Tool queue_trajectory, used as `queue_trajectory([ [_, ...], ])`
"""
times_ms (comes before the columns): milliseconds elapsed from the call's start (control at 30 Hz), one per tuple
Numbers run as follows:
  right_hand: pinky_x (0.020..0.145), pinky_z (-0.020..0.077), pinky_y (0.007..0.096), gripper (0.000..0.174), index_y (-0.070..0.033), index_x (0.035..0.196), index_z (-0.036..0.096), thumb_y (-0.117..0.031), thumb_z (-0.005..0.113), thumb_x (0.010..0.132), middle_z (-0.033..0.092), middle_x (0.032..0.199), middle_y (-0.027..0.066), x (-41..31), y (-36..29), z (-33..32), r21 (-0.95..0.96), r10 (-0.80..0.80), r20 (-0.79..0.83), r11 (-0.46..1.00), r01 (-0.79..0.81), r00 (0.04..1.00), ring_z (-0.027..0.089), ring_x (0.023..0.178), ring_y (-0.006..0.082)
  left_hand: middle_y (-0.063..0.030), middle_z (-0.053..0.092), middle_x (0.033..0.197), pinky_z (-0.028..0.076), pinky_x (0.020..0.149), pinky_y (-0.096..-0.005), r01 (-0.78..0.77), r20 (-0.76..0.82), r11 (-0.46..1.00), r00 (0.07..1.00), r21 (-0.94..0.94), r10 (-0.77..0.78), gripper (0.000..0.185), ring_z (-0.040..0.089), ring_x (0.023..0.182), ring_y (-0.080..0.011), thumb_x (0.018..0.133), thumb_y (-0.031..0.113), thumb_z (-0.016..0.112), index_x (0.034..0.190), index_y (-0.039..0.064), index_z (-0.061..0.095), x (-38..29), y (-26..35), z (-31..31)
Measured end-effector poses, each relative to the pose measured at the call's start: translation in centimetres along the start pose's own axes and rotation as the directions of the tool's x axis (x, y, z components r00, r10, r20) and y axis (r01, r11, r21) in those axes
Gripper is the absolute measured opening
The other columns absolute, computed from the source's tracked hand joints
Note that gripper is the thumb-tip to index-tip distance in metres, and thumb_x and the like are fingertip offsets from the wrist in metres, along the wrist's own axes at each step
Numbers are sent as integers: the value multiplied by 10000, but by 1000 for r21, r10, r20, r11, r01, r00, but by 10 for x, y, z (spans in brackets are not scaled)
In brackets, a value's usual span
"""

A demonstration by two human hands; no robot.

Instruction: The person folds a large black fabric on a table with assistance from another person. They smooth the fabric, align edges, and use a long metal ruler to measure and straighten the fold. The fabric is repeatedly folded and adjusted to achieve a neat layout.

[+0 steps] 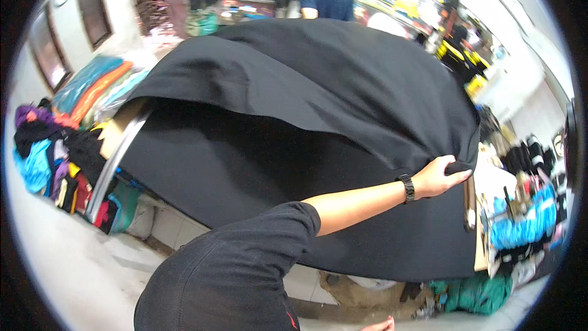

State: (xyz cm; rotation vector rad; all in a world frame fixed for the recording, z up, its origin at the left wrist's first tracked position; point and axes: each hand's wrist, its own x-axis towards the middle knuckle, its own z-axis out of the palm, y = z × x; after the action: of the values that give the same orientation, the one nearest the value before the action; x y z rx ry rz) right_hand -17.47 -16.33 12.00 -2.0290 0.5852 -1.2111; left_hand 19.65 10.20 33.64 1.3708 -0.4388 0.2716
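My left hand (438,178), with a black watch (406,188) on the wrist, reaches across to the right and pinches the edge of a large black fabric sheet (294,69). The sheet billows up in an arch, its near edge raised in a wavy line. Beneath it, more black fabric (220,170) lies flat over a long table. Of my right hand (381,325) only a small part shows at the bottom edge, away from the cloth; whether it holds anything is hidden.
A metal strip (119,161) crosses the table's left end; a metal bar (468,207) lies at the right. Piled clothes (36,161) and wrapped fabric (92,87) sit left. Blue bundles (523,220) are right, a green bundle (477,294) below. A person (328,0) is behind the sheet.
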Motion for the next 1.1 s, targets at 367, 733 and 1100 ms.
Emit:
queue_trajectory([
  [367, 838, 585, 333, 147, 18, 1035, 714, -96, 675, 1119, 777, 938, 92, 126, 274, 3, -296, 475, 357, 874, -385, 804, 728, 872, 181, -124, 829, 1217, 594, 965, -367, 624, 81, 669, 704, 403, -706, 597, 744, 1079, -188, 1041, 489, 827, 1290, -53, 793, -16, -292, 96],
  [733, 868, 598, 383, 284, 26, 1274, 720, -143, 777, 1054, 726, 1138, 141, 365, 384, 158, -196, 364, 467, 931, -308, 805, 735, 987, 254, -44, 739, 856, 545, 753, -352, 820, -247, 335, 483, 465, -840, 563, 647, 813, -133, 1033, 477, 814, 998, -84, 791, 44, -330, 166],
  [1100, 1036, 495, 521, 780, -203, 1616, 594, -410, 863, 914, 575, 1486, 185, 741, 462, 505, -30, -419, 664, 814, 581, 620, 569, 1313, 396, 77, 477, 789, 337, 628, -310, 561, -604, 752, 747, 347, -278, 463, 387, 744, -63, 1190, 332, 642, 841, 37, 571, 104, -383, 505],
])
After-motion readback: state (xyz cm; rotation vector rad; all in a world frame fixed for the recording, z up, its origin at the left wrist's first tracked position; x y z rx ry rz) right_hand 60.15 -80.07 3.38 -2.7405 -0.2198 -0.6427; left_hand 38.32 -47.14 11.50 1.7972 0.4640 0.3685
